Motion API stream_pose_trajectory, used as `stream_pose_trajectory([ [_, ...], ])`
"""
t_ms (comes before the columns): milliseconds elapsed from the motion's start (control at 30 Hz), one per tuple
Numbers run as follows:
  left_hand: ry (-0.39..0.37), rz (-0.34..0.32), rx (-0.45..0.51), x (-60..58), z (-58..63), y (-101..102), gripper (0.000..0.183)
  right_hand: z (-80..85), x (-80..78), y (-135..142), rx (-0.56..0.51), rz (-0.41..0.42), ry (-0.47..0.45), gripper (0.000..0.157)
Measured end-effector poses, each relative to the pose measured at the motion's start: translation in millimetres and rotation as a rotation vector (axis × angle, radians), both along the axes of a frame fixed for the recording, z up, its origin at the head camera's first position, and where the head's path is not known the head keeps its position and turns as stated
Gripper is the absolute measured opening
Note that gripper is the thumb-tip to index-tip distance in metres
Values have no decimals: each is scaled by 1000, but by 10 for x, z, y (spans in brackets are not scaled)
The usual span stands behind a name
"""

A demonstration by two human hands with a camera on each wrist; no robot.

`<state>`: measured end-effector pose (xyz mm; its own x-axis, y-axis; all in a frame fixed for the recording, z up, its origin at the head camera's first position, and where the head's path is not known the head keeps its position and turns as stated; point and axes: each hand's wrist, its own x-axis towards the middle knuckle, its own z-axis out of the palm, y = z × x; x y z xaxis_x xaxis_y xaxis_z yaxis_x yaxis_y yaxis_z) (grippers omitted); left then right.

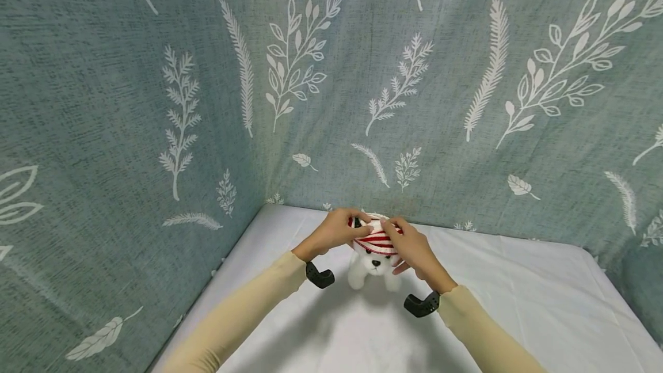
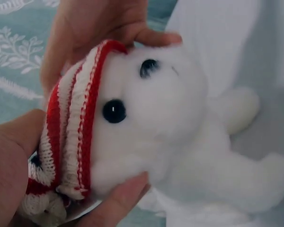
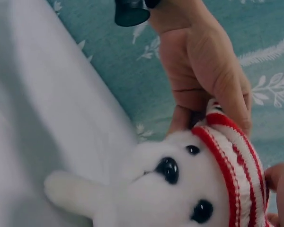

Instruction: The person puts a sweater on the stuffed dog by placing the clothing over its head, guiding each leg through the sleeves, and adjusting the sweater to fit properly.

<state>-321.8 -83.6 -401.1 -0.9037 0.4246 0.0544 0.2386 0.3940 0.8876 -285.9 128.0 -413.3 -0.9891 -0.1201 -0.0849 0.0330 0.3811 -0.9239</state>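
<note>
A white plush dog (image 1: 359, 272) with black eyes and a dark nose stands on the white-covered table, facing the head camera. It wears a red-and-white striped knitted hat (image 1: 379, 243), drawn low over its forehead. My left hand (image 1: 335, 230) grips one side of the hat; in the left wrist view a finger also lies along the dog's cheek (image 2: 123, 175). On the opposite side, my right hand (image 1: 414, 249) holds the hat with the thumb over the stripes and the other fingers beside the head. The hat's back is mostly hidden.
A white cloth (image 1: 518, 298) covers the table. Green-blue curtains (image 1: 331, 73) with white leaf prints stand behind it and to the left. Black devices (image 1: 319, 276) sit at both wrists, below beige sleeves (image 1: 248, 309).
</note>
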Motion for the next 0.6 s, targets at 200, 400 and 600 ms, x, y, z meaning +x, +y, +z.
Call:
stream_pose_trajectory([
  [200, -32, 29, 19, 22, -13, 35, 33, 12, 1, 21, -68, 8, -37, 42],
  [400, -32, 52, 8, 42, -29, 62, 23, 61, 28, 57, -125, 31, -56, 39],
  [600, -35, 75, 1, 79, -24, 74, 15, 54, 37, 86, -163, 58, -56, 43],
])
